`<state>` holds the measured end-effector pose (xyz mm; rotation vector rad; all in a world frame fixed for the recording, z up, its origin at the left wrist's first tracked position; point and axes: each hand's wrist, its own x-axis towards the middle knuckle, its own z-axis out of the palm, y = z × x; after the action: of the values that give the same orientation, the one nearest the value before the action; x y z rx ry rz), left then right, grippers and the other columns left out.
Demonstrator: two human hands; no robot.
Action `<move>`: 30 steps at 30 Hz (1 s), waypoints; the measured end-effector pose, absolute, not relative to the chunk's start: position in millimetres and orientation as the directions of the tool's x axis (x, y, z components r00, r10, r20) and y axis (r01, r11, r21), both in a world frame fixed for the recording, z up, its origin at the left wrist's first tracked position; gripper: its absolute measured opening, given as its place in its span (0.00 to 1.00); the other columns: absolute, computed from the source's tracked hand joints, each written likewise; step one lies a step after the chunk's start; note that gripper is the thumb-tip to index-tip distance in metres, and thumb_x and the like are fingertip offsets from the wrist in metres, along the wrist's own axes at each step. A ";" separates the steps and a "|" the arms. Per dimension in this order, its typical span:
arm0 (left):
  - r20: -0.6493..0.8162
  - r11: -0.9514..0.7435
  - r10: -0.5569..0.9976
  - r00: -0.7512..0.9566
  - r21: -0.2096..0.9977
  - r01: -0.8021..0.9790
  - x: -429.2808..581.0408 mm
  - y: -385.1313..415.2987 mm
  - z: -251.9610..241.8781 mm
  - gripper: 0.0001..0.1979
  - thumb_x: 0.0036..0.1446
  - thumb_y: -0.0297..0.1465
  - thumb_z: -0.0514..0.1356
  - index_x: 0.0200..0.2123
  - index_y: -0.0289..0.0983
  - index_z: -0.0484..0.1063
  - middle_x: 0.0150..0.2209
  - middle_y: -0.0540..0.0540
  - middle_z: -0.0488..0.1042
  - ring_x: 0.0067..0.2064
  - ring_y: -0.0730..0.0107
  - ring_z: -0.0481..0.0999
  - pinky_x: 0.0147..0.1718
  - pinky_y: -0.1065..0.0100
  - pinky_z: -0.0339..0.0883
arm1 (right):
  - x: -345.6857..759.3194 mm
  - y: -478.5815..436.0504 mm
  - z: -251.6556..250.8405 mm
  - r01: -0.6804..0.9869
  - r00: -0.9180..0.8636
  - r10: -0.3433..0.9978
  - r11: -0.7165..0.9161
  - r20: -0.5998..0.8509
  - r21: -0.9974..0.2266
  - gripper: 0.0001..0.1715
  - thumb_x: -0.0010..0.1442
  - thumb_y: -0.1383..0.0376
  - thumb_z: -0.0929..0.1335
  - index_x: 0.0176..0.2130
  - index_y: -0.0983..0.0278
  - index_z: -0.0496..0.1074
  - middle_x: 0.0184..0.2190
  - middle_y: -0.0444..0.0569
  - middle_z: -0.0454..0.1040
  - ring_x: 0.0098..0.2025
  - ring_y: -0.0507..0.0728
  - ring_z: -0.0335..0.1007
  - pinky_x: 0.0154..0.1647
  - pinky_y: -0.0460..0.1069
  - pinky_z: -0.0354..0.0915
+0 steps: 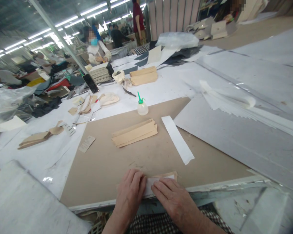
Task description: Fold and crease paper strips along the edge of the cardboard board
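Note:
At the front edge of the brown board (100, 162), a white strip (149, 186) lies on a tan piece (175, 175) that shows along its far side. My left hand (130, 188) is closed on the left part of the strip, its fingers bent and together. From the right, my right hand (173, 196) presses its fingertips onto the same strip, fingers close together. Its thumb is hidden. Beyond my hands rests a small stack of tan strips (134, 134). Right of that stack lies a loose white strip (177, 139).
A squeeze bottle with a green nozzle (143, 107) stands at the board's far edge. Large grey sheets (234, 139) overlap the board's right side, with a fanned white stack (254, 110) on top. A phone (90, 83) leans near a metal pole. A masked person (97, 50) works beyond.

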<state>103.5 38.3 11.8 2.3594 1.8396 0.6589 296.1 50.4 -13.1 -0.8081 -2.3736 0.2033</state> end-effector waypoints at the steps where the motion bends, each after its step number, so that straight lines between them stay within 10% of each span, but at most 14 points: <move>1: 0.248 -0.257 0.954 0.168 0.388 0.885 100.7 35.9 13.0 0.09 0.69 0.30 0.51 0.39 0.39 0.70 0.37 0.47 0.72 0.39 0.68 0.73 0.40 0.66 0.70 | 296.5 50.5 -12.0 0.506 -0.631 0.601 0.798 0.491 -0.327 0.17 0.72 0.70 0.58 0.46 0.68 0.74 0.38 0.51 0.75 0.43 0.59 0.67 0.46 0.53 0.67; 10: 0.199 -0.284 0.957 0.212 0.476 0.832 93.3 34.7 6.8 0.07 0.66 0.31 0.58 0.45 0.41 0.74 0.41 0.45 0.73 0.43 0.64 0.72 0.41 0.62 0.72 | 293.8 58.6 -0.8 0.540 -0.603 0.713 0.695 0.357 -0.475 0.12 0.64 0.75 0.63 0.44 0.65 0.72 0.40 0.51 0.74 0.41 0.60 0.65 0.48 0.55 0.62; 30: 0.319 -0.417 0.892 0.322 0.302 0.857 96.1 30.8 -1.7 0.12 0.70 0.31 0.49 0.47 0.37 0.72 0.40 0.42 0.74 0.41 0.63 0.71 0.40 0.62 0.69 | 291.4 70.2 -10.1 0.598 -0.633 0.677 0.735 0.375 -0.319 0.12 0.68 0.72 0.64 0.49 0.65 0.73 0.41 0.52 0.73 0.41 0.59 0.64 0.42 0.53 0.62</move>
<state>96.1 30.8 -1.7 2.4901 1.6510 0.6805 291.4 70.2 -10.1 -0.9688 -2.4614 0.2258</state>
